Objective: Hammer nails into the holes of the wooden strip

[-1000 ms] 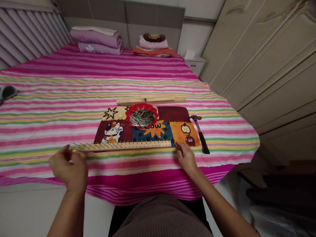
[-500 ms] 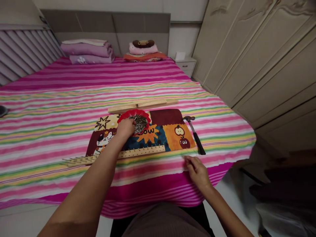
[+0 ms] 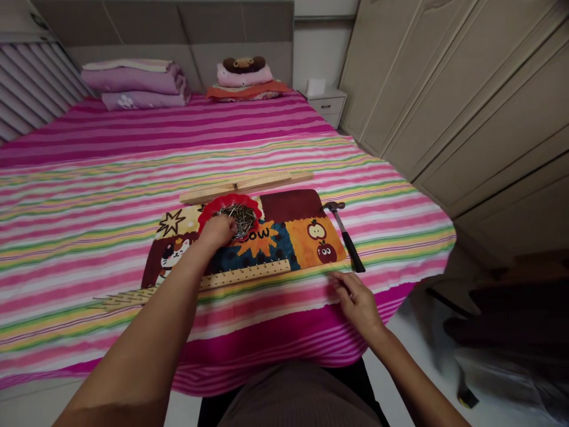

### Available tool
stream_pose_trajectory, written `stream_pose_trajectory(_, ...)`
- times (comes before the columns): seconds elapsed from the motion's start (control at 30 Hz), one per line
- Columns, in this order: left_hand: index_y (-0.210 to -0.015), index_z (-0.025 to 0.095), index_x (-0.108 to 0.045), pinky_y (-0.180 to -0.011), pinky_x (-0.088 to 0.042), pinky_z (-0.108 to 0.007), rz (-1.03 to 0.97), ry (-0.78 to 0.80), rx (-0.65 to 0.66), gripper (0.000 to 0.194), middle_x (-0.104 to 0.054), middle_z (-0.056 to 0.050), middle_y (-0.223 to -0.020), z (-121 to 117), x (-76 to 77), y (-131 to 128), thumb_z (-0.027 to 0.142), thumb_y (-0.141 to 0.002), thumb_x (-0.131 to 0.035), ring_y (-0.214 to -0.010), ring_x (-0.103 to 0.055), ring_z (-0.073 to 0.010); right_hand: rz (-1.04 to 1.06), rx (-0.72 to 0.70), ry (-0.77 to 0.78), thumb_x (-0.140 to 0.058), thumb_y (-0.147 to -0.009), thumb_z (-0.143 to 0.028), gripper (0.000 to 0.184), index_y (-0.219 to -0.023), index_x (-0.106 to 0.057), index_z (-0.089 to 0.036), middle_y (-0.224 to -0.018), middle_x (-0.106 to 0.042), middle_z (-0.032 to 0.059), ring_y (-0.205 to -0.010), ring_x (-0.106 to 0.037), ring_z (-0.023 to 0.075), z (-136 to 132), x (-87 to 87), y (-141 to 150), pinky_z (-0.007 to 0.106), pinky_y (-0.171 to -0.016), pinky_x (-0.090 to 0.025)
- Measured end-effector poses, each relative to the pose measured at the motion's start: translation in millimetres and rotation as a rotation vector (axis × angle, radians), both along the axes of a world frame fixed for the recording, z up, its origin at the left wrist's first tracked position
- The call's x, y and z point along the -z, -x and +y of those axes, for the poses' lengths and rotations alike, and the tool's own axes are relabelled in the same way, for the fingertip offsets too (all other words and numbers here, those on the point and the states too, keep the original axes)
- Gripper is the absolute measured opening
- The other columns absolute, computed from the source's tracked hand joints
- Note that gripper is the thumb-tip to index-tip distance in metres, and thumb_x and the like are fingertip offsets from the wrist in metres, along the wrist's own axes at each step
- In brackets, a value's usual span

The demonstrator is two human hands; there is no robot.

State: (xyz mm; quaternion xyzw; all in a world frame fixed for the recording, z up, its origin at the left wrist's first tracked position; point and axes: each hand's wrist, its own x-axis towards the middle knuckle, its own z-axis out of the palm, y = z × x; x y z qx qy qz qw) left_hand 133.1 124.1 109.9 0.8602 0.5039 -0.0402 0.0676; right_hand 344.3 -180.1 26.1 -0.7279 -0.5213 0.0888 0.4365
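My left hand (image 3: 217,231) reaches over the near left rim of a red scalloped bowl (image 3: 208,207). Its fingers are closed among the loose nails (image 3: 245,218), and the fingertips are partly hidden. Under my left forearm runs a wooden strip (image 3: 246,273) with nails standing in it along its length. Close to the mat's lower right corner, my right hand (image 3: 358,302) hovers with its fingers curled and thumb and forefinger near together; anything between them is too small to make out. A hammer (image 3: 348,240) with a black handle lies just beyond it.
Beneath the bowl is a patterned mat (image 3: 291,207) on a striped bedspread (image 3: 111,207). Behind the bowl lie wooden strips (image 3: 262,182). Folded bedding (image 3: 133,83) is stacked by the headboard (image 3: 151,24). A wardrobe (image 3: 444,89) stands to the right, past a small nightstand (image 3: 329,105).
The view has shifted slightly, so the bed and the things on it sit a little further left. My left hand stays in the bowl of nails; my right hand keeps about the same pose.
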Motion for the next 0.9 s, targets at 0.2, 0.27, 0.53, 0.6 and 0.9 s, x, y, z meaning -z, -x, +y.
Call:
stream_pose_trajectory(0.2, -0.064, 0.019, -0.061, -0.062, -0.045, -0.027, -0.664, 0.194, -0.261, 0.009, -0.06, 0.0, -0.058, 2, -1.5, 17, 0.027, -0.065, -0.061, -0.057, -0.055, -0.0143, -0.038, 0.019, 0.001, -0.044, -0.084, -0.019, 0.028, -0.101, -0.065, -0.02, -0.084, -0.064, 0.0047, -0.077, -0.063, 0.018, -1, -5.2, -4, 0.03, -0.069, -0.052)
stream_pose_trajectory(0.27, -0.062, 0.018, -0.059, -0.06, -0.046, -0.026, -0.938, 0.288, -0.37, 0.009, -0.058, 0.002, -0.056, -2, -10.7, 24, 0.025, -0.061, -0.063, -0.053, -0.053, -0.0113, -0.049, 0.02, -0.006, -0.044, -0.083, -0.02, 0.027, -0.1, -0.065, -0.02, -0.083, -0.064, 0.0044, -0.076, -0.063, 0.0179, -1, -5.9, -3, 0.03, -0.069, -0.052)
stream_pose_trajectory(0.53, -0.073, 0.018, -0.062, -0.061, -0.052, -0.025, -1.337, 0.169, -0.473, 0.024, -0.063, 0.002, -0.065, -84, -38.4, 81, 0.029, -0.055, -0.073, -0.059, -0.06, -0.012, -0.228, 0.235, -0.024, -0.045, -0.081, -0.024, 0.027, -0.099, -0.065, -0.021, -0.089, -0.063, 0.0068, -0.082, -0.06, 0.021, 12, -2.8, -45, 0.035, -0.074, -0.05)
stream_pose_trajectory(0.6, -0.075, 0.018, -0.063, -0.063, -0.052, -0.025, -1.31, 0.102, -0.555, 0.026, -0.064, 0.002, -0.067, -110, -24.2, 98, 0.033, -0.056, -0.075, -0.063, -0.061, -0.0122, -0.311, 0.272, 0.001, -0.047, -0.079, -0.025, 0.027, -0.096, -0.066, -0.019, -0.088, -0.062, 0.0087, -0.083, -0.058, 0.0231, 22, 3.7, -63, 0.037, -0.076, -0.048)
stream_pose_trajectory(0.9, -0.079, 0.018, -0.065, -0.07, -0.051, -0.029, -1.194, 0.008, -0.807, 0.032, -0.066, 0.0, -0.072, -151, 51.4, 123, 0.045, -0.061, -0.068, -0.067, -0.061, -0.0142, -0.397, 0.333, 0.431, -0.046, -0.082, -0.029, 0.037, -0.107, -0.065, -0.01, -0.088, -0.065, 0.0149, -0.082, -0.057, 0.0261, 54, 7.7, -82, 0.034, -0.071, -0.042)
